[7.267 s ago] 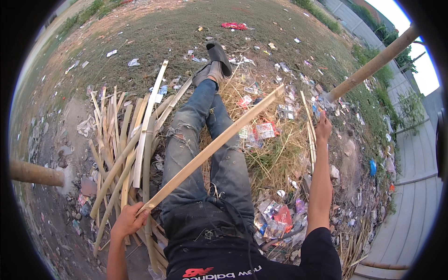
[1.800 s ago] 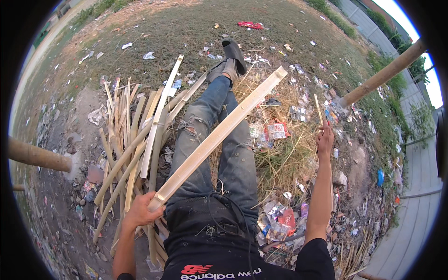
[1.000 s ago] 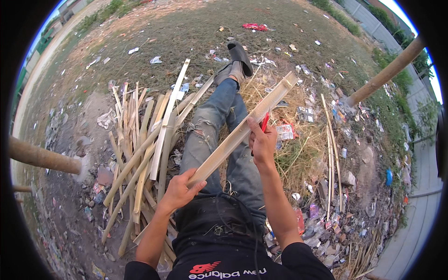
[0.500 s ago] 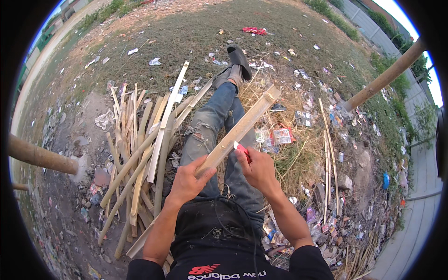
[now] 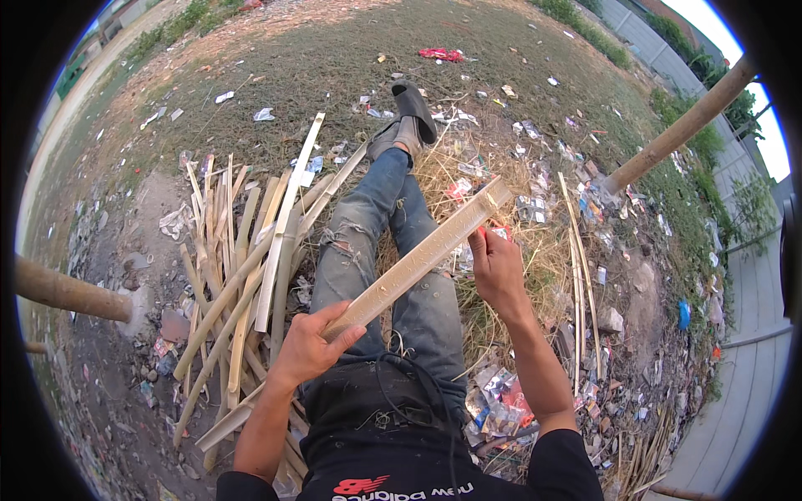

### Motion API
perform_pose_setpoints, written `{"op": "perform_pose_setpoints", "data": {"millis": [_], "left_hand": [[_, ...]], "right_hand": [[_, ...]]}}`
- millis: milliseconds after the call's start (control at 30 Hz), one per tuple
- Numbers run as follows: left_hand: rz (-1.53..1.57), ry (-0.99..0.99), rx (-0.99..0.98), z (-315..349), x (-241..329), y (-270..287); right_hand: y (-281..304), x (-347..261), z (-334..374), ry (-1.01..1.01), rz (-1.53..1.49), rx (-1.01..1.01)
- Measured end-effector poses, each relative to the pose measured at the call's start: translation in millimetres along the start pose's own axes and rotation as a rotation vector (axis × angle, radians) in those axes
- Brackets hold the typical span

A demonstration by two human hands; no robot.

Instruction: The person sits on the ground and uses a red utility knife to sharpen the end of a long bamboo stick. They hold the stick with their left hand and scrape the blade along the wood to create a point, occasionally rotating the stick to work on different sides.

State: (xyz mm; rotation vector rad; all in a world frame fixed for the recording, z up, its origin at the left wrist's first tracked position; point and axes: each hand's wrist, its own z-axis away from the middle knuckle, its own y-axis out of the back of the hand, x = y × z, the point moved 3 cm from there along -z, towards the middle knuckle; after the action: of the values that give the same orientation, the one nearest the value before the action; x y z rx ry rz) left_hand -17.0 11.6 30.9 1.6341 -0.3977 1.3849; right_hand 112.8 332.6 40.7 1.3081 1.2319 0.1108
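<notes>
A split length of bamboo [image 5: 409, 265] slants over my outstretched legs, its pale hollow inner face turned up. Its near end is gripped in my left hand [image 5: 311, 346], thumb lying along the top. My right hand [image 5: 501, 271] is closed beside the far part of the strip, around a small red-handled cutter [image 5: 481, 233]. Only a sliver of red shows at the fingertips; the blade cannot be made out now. A small curl or chip sits on the strip's inner face near its middle.
On my left lies a heap of bamboo poles and split strips [image 5: 219, 313]. Several thin strips [image 5: 578, 275] lie to my right among litter and dry straw [image 5: 535, 288]. Bamboo posts stand at left [image 5: 75, 288] and right [image 5: 681, 129]. A pale wall [image 5: 743, 384] runs along the right.
My right hand with the cutter has moved away from me, from the middle of the bamboo to its far part. My left hand keeps its hold. The view has shifted slightly.
</notes>
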Motion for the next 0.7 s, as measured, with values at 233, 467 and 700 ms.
{"op": "perform_pose_setpoints", "data": {"millis": [233, 467, 700], "left_hand": [[-0.065, -0.065, 0.106, -3.8, -9.5, 3.3], [-0.118, -0.011, 0.088, -5.2, -4.9, -3.9], [-0.119, 0.059, 0.071, -6.8, -6.2, -5.7]], "right_hand": [[4.5, -12.5, 12.5, -0.022, -0.138, -0.014], [-27.8, -47.6, 36.5, 0.215, 0.189, -0.246], [-50.5, -49.3, 45.3, 0.319, 0.144, -0.283]]}}
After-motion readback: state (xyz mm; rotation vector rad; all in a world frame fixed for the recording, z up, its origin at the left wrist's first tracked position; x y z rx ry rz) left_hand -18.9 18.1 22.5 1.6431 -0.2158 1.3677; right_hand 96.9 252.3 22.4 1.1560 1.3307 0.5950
